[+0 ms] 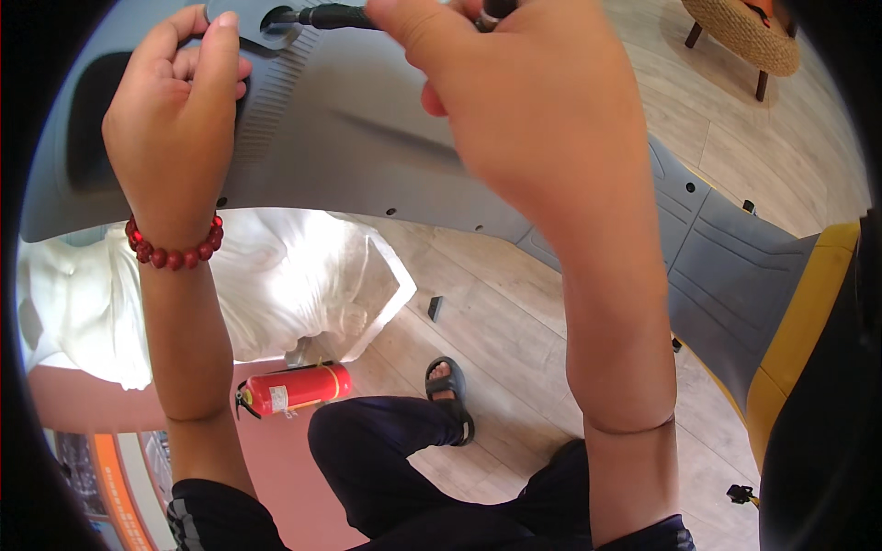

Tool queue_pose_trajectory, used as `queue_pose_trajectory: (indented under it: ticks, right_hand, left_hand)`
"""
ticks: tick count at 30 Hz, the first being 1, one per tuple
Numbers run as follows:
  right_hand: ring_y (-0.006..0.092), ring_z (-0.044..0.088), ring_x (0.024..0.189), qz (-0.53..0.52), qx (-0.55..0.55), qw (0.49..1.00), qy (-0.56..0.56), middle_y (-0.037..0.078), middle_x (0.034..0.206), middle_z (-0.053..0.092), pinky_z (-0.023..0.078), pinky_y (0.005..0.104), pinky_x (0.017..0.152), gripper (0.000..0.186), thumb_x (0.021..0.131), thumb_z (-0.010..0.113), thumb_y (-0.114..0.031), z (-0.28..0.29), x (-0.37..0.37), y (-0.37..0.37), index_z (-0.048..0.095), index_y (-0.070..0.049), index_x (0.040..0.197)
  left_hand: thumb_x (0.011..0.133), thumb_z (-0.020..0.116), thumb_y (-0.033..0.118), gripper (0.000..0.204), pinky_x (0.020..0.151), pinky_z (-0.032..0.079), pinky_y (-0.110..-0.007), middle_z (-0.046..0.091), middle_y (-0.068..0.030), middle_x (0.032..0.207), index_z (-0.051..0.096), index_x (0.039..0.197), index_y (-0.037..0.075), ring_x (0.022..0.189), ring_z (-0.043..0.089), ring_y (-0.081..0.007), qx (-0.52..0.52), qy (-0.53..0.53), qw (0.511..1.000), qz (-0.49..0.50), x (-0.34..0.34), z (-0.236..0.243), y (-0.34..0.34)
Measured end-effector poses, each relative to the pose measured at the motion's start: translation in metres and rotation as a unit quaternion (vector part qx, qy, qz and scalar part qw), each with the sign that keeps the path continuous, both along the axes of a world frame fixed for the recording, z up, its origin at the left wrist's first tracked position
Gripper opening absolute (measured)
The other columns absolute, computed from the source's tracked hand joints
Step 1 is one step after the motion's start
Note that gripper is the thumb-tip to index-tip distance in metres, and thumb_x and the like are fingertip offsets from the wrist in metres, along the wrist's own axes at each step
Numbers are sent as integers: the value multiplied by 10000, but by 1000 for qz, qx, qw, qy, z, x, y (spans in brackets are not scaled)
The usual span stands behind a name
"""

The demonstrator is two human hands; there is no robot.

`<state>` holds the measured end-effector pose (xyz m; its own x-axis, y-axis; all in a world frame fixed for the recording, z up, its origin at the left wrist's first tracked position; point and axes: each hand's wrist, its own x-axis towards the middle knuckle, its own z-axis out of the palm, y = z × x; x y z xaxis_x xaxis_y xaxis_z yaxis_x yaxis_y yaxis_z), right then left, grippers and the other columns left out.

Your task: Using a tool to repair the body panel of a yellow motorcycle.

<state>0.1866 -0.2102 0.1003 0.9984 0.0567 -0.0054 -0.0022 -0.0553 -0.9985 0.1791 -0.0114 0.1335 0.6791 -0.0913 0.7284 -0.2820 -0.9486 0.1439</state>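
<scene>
My left hand (175, 119), a red bead bracelet (175, 255) at its wrist, is closed with thumb and finger at the edge of a grey rounded piece (246, 39) at the top left. My right hand (537, 101) wraps round a black screwdriver-like tool (335, 16) held almost level. Its thin tip points left into a dark round opening in the grey piece. Below both hands spreads a large grey moulded panel (349, 151) with a ribbed strip. My right fingers are partly hidden behind the hand, and a dark rounded end shows beside them.
The grey part runs right to a ridged section (735, 266) with a yellow edge (804, 303). Below the panel are a white draped form (276, 275), a red fire extinguisher (299, 389) and a small black piece (435, 308) on the wood floor. A woven stool (744, 37) stands far right.
</scene>
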Motion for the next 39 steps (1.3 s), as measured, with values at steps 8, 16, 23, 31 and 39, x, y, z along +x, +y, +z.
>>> queue_pose_trajectory:
  ticks: [8,16,23,31,39]
  right_hand:
    - [362,569,605,-86,-14,900,-427,185,669,601,432,413,538,284,847,623,-228,-60,8,11,566,2,691]
    - [351,594,646,131,118,968,-177,221,695,603,455,388,576,317,875,567,-238,-42,-7,-17,583,46,736]
    - [368,601,647,95,150,969,-170,240,685,595,459,402,590,308,878,546,-224,-45,-7,-12,593,62,774]
    - [414,586,668,-40,-13,929,-368,239,687,585,452,463,607,211,851,573,-170,-57,3,7,565,27,776]
    - [277,540,612,-107,-65,845,-520,109,661,550,407,345,523,129,821,614,-150,-84,23,21,592,-29,861]
  left_hand:
    - [893,622,201,334,628,464,-165,652,-26,750,589,1090,-67,674,583,-37,-10,6,1000,7,1,1,-1]
    - [892,622,181,309,622,459,-159,651,-22,746,584,1084,-58,669,576,-28,-16,17,999,-25,1,1,2]
    - [873,649,146,357,599,452,-148,653,-23,736,534,1140,-60,630,568,-25,-23,-19,998,-56,3,-9,-2]
    - [844,680,131,151,526,433,-177,638,-33,708,602,875,5,577,550,-37,-172,-47,982,-61,-9,-33,-4]
    - [951,530,263,291,657,471,-236,638,-78,933,596,1070,6,737,581,-104,-544,256,755,-262,-8,-66,-34]
